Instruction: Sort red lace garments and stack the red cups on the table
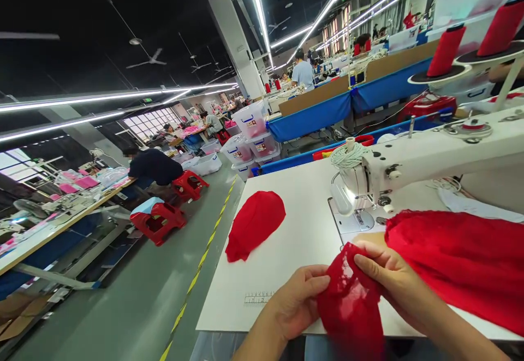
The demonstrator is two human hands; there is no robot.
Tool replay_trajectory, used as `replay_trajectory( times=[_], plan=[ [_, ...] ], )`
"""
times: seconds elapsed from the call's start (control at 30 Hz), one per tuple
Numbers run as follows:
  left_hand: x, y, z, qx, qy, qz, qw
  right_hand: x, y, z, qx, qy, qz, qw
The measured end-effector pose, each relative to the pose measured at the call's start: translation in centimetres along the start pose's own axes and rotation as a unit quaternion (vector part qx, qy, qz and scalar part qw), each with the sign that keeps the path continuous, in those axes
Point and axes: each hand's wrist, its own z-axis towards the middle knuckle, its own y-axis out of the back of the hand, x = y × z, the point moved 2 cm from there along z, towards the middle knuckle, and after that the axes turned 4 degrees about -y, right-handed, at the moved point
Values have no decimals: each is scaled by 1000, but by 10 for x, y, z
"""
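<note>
Between my two hands, over the front edge of the white sewing table (216,295), hangs a piece of red lace fabric (352,301). My left hand (301,298) pinches its left edge with thumb and fingers. At its upper right, my right hand (387,273) is closed on the fabric, thumb on top. Just beyond them is the sewing machine (360,178), its lamp lit over the metal needle plate (356,222). A separate red fabric piece (257,222) lies flat on the left of the table. More red fabric (462,262) is heaped to the right, partly behind my right forearm.
Two red thread cones (448,49) stand on holders behind the machine. A printed ruler (257,299) marks the table's front. Left of the table runs an aisle with a yellow-black floor stripe (202,257), red stools (158,222) and a seated person (153,167). Stacked plastic bins (249,126) stand beyond.
</note>
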Motion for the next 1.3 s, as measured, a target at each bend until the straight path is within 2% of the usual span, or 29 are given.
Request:
replay_trajectory(
  times=[0.1,0.2,0.27,0.33,0.43,0.6,0.67,0.83,1.07,1.3],
  plan=[
    [3,-3,6,28,-67,0,997,9,7,-1,-5,12,-55,998],
    [5,-5,9,40,-90,15,995,14,10,-2,-2,30,-93,995],
    [8,-4,9,53,-65,55,995,16,11,-2,-12,45,-104,993],
    [14,-3,6,65,-14,103,992,17,11,-2,-20,42,-99,994],
    [21,-1,0,55,34,152,986,16,10,-3,-11,21,-87,996],
    [26,-2,-5,34,-5,152,988,15,7,-8,44,-25,-29,998],
    [28,-4,-4,39,-11,138,990,15,7,-10,51,-31,-38,998],
    [35,-11,-3,67,-28,170,983,16,10,-8,0,14,-109,994],
    [48,-19,-3,80,-2,198,977,10,4,-6,-74,49,-107,990],
    [51,-32,0,52,-33,182,981,12,-1,-2,-117,68,-95,986]
  ],
)
